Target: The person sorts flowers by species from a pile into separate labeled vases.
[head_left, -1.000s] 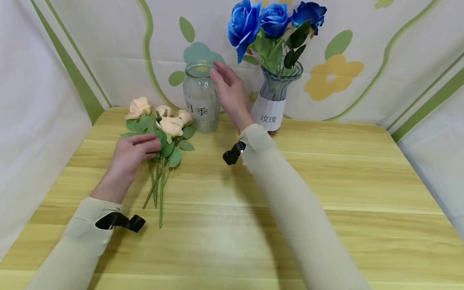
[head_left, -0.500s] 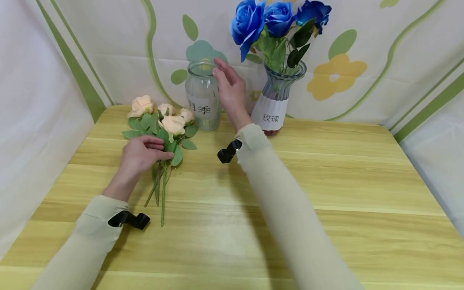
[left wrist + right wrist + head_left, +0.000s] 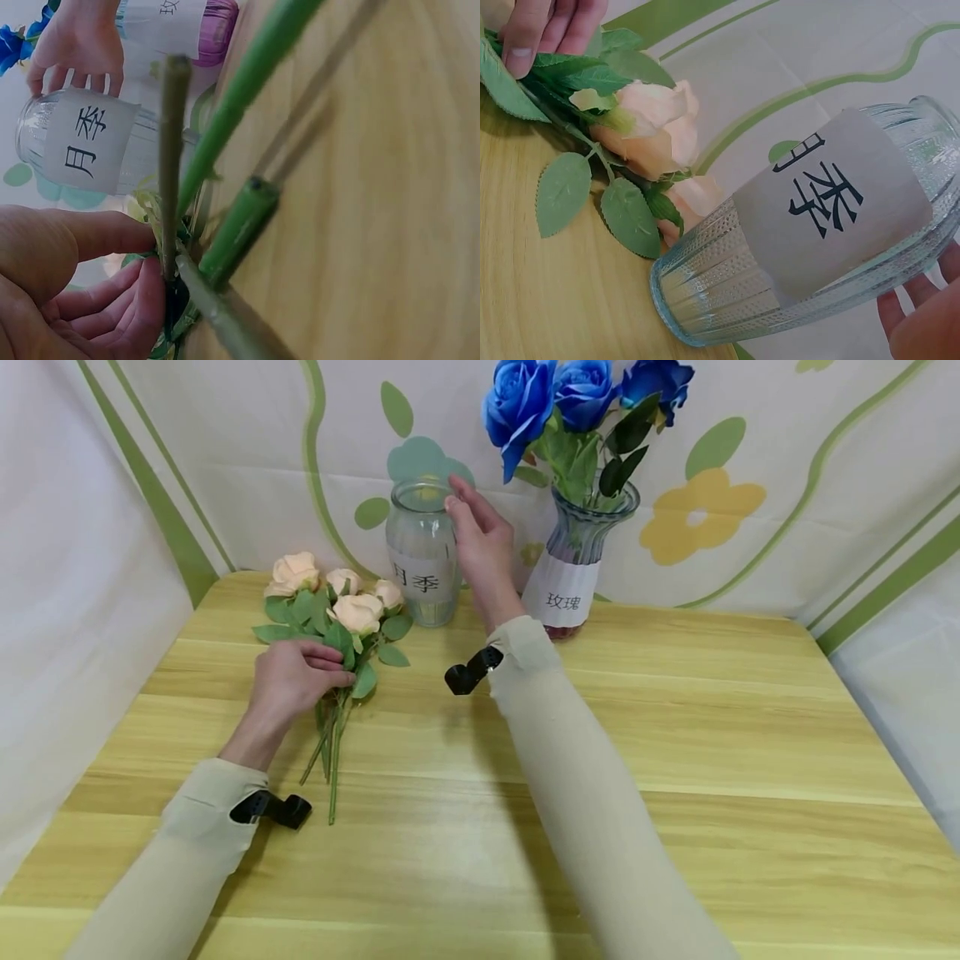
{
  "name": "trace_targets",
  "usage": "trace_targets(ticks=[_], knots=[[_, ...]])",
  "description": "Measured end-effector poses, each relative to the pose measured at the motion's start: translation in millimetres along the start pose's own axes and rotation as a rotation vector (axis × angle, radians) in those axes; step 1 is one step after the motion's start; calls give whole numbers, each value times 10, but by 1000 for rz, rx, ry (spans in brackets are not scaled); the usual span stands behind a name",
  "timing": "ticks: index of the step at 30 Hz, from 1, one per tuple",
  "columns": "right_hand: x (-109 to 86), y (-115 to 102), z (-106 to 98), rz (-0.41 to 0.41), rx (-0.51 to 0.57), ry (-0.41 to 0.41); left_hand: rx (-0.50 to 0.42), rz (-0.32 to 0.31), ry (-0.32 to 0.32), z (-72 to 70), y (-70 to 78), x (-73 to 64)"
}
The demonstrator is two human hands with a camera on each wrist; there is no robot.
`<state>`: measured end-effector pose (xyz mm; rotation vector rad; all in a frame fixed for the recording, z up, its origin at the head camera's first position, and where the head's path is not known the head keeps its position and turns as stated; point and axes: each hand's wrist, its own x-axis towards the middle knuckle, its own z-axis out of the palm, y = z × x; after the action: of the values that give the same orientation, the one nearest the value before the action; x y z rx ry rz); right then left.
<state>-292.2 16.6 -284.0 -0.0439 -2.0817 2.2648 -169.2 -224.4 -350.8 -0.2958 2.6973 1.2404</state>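
In the head view, my left hand (image 3: 292, 677) pinches a bunch of peach roses (image 3: 357, 612) among the leaves just under the blooms. Their cut stems (image 3: 240, 232) point back toward the left wrist camera. Blooms lean close to the base of a clear ribbed glass vase (image 3: 780, 262) with a white paper label. That vase stands upright, no flowers in it. Right beside its neck is my right hand (image 3: 483, 543), fingertips and thumb resting on the side just below the rim, fairly straight and not wrapped round. In the right wrist view its fingers are partly hidden behind the glass.
A second vase (image 3: 561, 593), labelled and flared at the top, holds blue roses (image 3: 585, 393) just right of my right hand. Behind the wooden table (image 3: 720, 718) hangs a white cloth (image 3: 247, 502) printed with flowers and green lines.
My left hand has moved slightly right over the bunch, and its thumb and fingers have closed on the stems. The right hand keeps its place at the vase.
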Motion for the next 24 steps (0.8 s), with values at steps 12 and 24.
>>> trace_targets(ticks=[12, 24], knots=[[-11, -7, 21, 2, -2, 15, -18, -31, 77, -52, 10, 18], [-12, -10, 26, 16, 0, 17, -94, -63, 198, -138, 66, 11]])
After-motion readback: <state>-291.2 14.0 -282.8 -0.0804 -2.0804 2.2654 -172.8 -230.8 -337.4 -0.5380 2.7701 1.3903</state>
